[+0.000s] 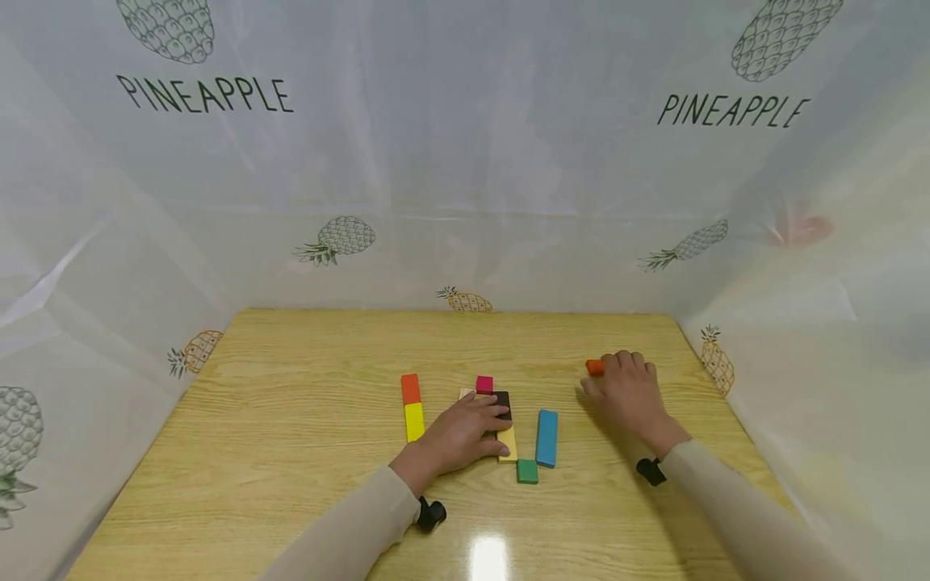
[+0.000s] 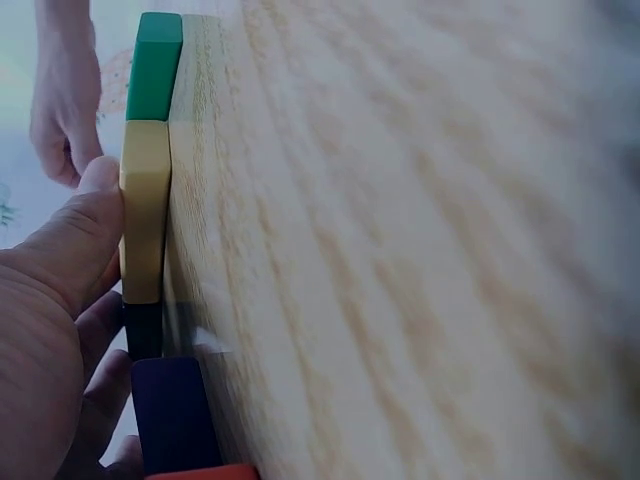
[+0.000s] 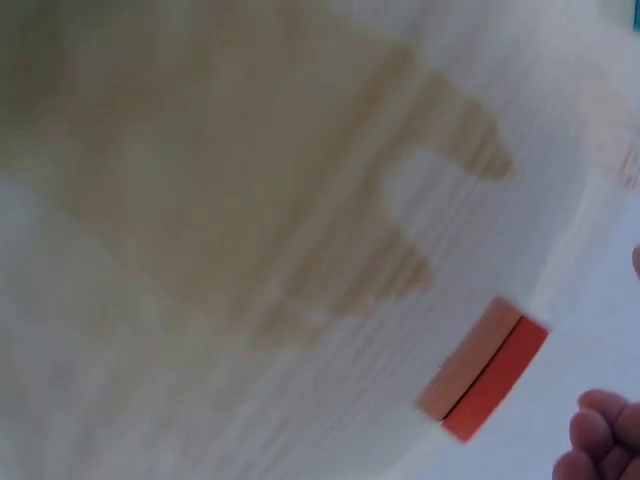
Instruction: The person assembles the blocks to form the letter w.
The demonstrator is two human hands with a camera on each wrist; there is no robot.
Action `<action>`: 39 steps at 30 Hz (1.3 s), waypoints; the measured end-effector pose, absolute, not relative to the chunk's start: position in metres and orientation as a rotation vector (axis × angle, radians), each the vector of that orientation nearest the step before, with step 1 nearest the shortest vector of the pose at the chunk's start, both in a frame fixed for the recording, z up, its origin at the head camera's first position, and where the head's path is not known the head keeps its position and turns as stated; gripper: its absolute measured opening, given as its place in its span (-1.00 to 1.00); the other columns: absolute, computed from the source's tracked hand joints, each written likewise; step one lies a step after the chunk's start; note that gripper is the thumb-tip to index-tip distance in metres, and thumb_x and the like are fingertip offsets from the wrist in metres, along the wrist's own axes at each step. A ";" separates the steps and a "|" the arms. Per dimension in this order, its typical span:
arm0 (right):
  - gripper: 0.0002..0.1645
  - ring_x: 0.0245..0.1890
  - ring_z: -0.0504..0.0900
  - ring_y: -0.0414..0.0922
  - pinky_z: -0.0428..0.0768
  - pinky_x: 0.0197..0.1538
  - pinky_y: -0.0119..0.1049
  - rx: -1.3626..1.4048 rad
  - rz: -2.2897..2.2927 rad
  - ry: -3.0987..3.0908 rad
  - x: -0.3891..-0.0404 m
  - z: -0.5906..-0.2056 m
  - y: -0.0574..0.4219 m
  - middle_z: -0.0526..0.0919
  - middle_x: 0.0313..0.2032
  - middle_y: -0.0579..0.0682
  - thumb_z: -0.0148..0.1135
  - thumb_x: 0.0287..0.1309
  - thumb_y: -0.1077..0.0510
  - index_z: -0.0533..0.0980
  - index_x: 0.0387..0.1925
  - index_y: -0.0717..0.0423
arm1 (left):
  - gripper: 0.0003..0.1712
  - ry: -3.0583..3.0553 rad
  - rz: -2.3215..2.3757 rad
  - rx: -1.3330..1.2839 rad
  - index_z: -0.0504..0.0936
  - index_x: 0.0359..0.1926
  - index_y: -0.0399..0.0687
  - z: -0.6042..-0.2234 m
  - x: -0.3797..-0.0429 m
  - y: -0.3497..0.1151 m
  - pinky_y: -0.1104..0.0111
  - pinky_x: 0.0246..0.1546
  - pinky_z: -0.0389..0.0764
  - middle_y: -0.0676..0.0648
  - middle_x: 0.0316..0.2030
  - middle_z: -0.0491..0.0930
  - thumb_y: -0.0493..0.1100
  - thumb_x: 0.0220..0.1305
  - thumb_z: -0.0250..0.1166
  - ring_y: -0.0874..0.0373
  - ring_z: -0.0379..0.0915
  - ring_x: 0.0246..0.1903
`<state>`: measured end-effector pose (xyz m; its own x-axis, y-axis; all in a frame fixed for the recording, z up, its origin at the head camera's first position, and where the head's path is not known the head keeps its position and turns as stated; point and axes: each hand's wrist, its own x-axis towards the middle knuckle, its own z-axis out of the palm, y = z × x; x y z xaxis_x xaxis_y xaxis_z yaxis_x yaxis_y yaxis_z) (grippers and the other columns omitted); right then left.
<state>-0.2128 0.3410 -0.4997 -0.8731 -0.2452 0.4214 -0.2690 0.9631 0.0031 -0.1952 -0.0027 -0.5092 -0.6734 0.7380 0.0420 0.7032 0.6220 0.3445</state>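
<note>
My left hand [image 1: 465,432] rests on the cluster of blocks near the table's middle, fingers spread. Its thumb touches a pale yellow block [image 1: 507,444], and its fingers lie over a black block [image 1: 502,403] and a cream block mostly hidden beneath them. Just beyond these is a magenta block [image 1: 484,384]; a green block [image 1: 527,471] lies at the pale yellow block's near corner. Over at the right, my right hand [image 1: 630,395] hovers beside an orange block [image 1: 595,368], fingers and thumb apart. In the right wrist view its fingertips [image 3: 600,440] stand off from that block [image 3: 497,380].
A blue block [image 1: 547,438] lies right of the cluster. Left of it, an orange-red block [image 1: 410,388] and a yellow block [image 1: 414,421] form a line end to end. White pineapple-print sheeting [image 1: 465,177] surrounds the wooden table [image 1: 305,355] at the back and sides.
</note>
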 end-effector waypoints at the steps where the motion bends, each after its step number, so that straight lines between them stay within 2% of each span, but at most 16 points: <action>1: -0.39 -0.23 0.50 0.31 0.46 -0.25 0.13 0.326 0.089 -2.694 -0.216 -0.500 0.343 0.59 -0.23 0.36 0.41 0.29 -0.14 0.54 -0.12 0.40 | -0.38 2.733 0.516 1.216 0.62 0.41 0.16 -0.509 -0.195 -0.003 0.04 0.66 0.07 0.11 0.46 0.48 0.27 0.47 0.26 0.11 0.20 0.58; 6: -0.39 -0.28 0.45 0.30 0.40 -0.28 0.13 0.203 0.120 -2.765 -0.229 -0.499 0.350 0.55 -0.27 0.37 0.32 0.37 -0.14 0.52 -0.22 0.43 | -0.38 2.726 0.521 1.203 0.61 0.42 0.17 -0.509 -0.195 -0.003 0.06 0.67 0.05 0.12 0.47 0.47 0.27 0.47 0.25 0.13 0.19 0.58; 14: -0.41 -0.30 0.41 0.24 0.38 -0.29 0.08 0.182 0.067 -2.886 -0.242 -0.499 0.353 0.51 -0.32 0.28 0.26 0.41 -0.20 0.48 -0.33 0.31 | -0.38 2.728 0.524 1.186 0.59 0.43 0.19 -0.508 -0.193 -0.003 0.07 0.67 0.03 0.13 0.47 0.47 0.27 0.47 0.25 0.14 0.18 0.59; 19: -0.55 -0.29 0.41 0.19 0.38 -0.29 0.04 0.240 0.070 -2.931 -0.242 -0.498 0.352 0.52 -0.29 0.23 0.26 0.43 -0.08 0.53 -0.23 0.29 | -0.38 2.729 0.530 1.187 0.59 0.43 0.18 -0.507 -0.192 -0.003 0.08 0.67 0.02 0.13 0.47 0.48 0.27 0.48 0.25 0.14 0.18 0.59; 26: -0.71 -0.16 0.48 0.24 0.49 -0.19 0.15 0.436 0.037 -2.849 -0.235 -0.498 0.353 0.59 -0.11 0.24 0.35 0.39 0.10 0.63 0.02 0.18 | -0.38 2.734 0.526 1.194 0.59 0.43 0.18 -0.507 -0.192 -0.004 0.07 0.67 0.03 0.12 0.46 0.48 0.27 0.48 0.25 0.13 0.19 0.58; 28: -0.63 -0.10 0.49 0.28 0.50 -0.14 0.21 0.443 0.060 -2.860 -0.233 -0.496 0.355 0.58 -0.04 0.27 0.37 0.36 0.10 0.62 0.11 0.18 | -0.38 2.734 0.527 1.195 0.60 0.43 0.18 -0.507 -0.192 -0.004 0.07 0.67 0.03 0.13 0.46 0.48 0.27 0.47 0.25 0.13 0.19 0.58; 33: -0.27 0.09 0.46 0.41 0.43 0.02 0.38 0.299 0.149 -2.944 -0.233 -0.494 0.363 0.52 0.12 0.44 0.32 0.31 -0.10 0.46 0.27 0.37 | -0.38 2.737 0.524 1.202 0.60 0.42 0.18 -0.508 -0.193 -0.004 0.07 0.67 0.04 0.13 0.46 0.48 0.27 0.47 0.25 0.14 0.20 0.58; 36: -0.17 0.08 0.45 0.43 0.41 0.05 0.40 0.226 0.157 -2.972 -0.234 -0.494 0.369 0.51 0.11 0.47 0.27 0.30 -0.21 0.46 0.23 0.45 | -0.38 2.741 0.521 1.210 0.61 0.42 0.19 -0.509 -0.193 -0.004 0.06 0.66 0.06 0.13 0.45 0.49 0.27 0.47 0.25 0.13 0.20 0.58; 39: -0.18 0.01 0.46 0.40 0.43 -0.01 0.35 0.206 0.135 -2.982 -0.235 -0.494 0.373 0.54 0.04 0.44 0.24 0.29 -0.26 0.52 0.14 0.45 | -0.38 2.743 0.523 1.211 0.61 0.42 0.19 -0.509 -0.193 -0.004 0.06 0.66 0.06 0.13 0.45 0.49 0.27 0.47 0.25 0.13 0.21 0.58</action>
